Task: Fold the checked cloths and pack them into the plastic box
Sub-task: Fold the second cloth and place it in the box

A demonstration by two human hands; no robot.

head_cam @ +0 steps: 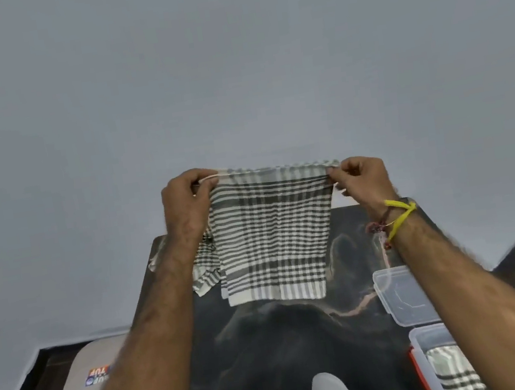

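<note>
Folding step, cloth held in the air. Your left hand (pixel 188 201) pinches the upper left corner of a checked cloth (pixel 269 236), and your right hand (pixel 360 179) pinches the upper right corner; both hands are closed on the fabric's top edge and stand apart by the cloth's full width. The cloth hangs from that edge over the far half of the dark table (pixel 271 343), its lower hem just above or brushing the surface; which of the two cannot be told. It appears doubled already, since a second layer shows at the lower left. Behind your left wrist a further piece of checked fabric (pixel 206 276) shows; whether it is a separate cloth or part of the held one cannot be told.

At the near right stands the plastic box (pixel 424 367), red-clipped, with a folded cloth (pixel 457 375) already inside. Its clear lid (pixel 401 297) lies just beyond it, on the right of the table. A grey pad (pixel 78 388) sits to the left of the table.

The next move probably calls for another fold: bring your hands together so the two corners meet, or lower the hem to the table and lay the top edge over it. Keep the edges aligned, because the folded packet has to fit the narrow box.
</note>
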